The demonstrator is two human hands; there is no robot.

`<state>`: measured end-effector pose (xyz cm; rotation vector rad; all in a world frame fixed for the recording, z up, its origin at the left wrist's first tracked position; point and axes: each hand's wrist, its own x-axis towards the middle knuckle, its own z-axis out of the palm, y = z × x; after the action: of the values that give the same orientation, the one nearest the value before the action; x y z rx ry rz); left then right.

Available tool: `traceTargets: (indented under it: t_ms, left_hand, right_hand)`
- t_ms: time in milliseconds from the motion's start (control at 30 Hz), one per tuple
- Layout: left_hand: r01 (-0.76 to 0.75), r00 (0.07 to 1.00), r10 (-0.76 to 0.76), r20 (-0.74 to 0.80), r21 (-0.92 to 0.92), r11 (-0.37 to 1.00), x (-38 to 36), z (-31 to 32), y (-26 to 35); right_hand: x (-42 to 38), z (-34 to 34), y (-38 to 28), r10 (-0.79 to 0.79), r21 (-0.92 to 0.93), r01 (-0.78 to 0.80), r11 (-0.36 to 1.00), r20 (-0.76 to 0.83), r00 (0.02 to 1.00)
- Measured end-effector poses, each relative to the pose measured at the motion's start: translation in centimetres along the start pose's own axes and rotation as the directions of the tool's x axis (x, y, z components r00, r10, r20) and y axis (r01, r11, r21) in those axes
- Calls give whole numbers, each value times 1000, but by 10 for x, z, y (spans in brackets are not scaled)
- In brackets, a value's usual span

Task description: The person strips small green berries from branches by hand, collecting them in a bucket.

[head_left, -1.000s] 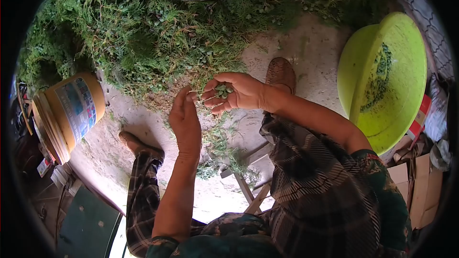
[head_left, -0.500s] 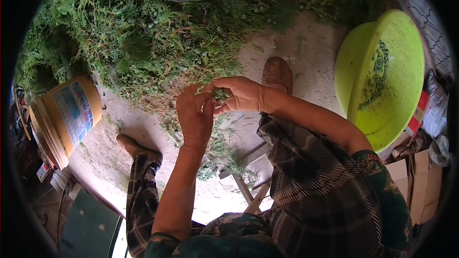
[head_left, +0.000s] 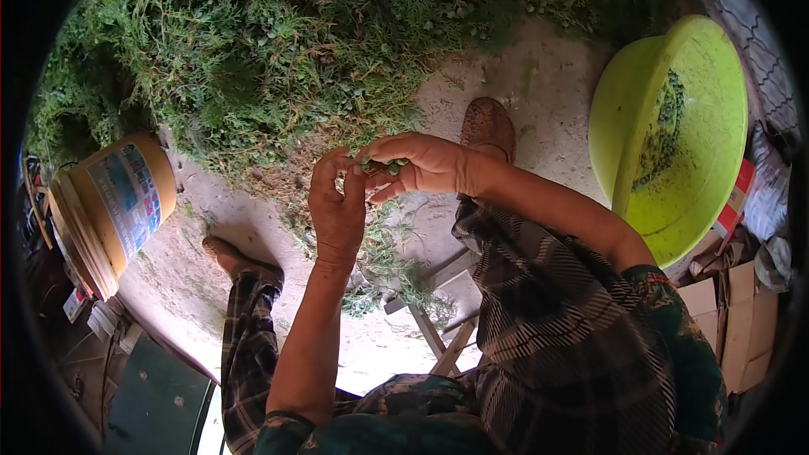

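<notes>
Left grip slightly back, hold unclear, right grip half-curled around green bits, branches beyond

Bare L forearm runs up from short dark-green patterned cloth sleeve, bare L hand w/ fingers bent & thumb nr index, while bare R forearm slants in from R, bare R hand cupped, fingers curled twd L fingertips.

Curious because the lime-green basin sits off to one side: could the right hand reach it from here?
Probably yes: the right hand has the lime-green basin on its own side, and the way over the floor looks free. That hand does hold small green pieces, though.
</notes>
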<state>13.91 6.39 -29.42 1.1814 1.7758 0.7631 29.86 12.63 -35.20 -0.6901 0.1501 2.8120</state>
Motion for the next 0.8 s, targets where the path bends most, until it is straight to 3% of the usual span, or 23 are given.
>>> traceTargets:
  t_ms: [267,333,433,600,700,767,800]
  left_hand:
    - [-65,998,65,11,62,996,-1,2,2]
    - [206,976,-209,-58,-48,977,0,1,1]
    - [180,962,-213,-171,-193,965,1,-4,-26]
    - [200,975,-214,-54,-194,960,-1,-12,-17]
    - [178,981,-191,-36,-230,957,-3,-6,-10]
    - [94,995,-82,53,-280,955,-3,-2,-10]
    - [25,996,-5,94,-209,978,-3,-2,1]
  right_hand:
    - [3,-2,5,-31,-157,26,987,-35,999]
    - [2,-3,2,-36,-159,31,987,-30,999]
    - [-1,-4,-1,-47,-152,46,987,-3,999]
    - [0,3,-2,-94,-72,98,993,56,994]
    - [-1,12,-8,-149,-36,147,988,-43,988]
    - [-4,14,-9,-129,-4,129,992,-84,988]
    - [-5,14,-9,-128,-4,128,992,-84,988]
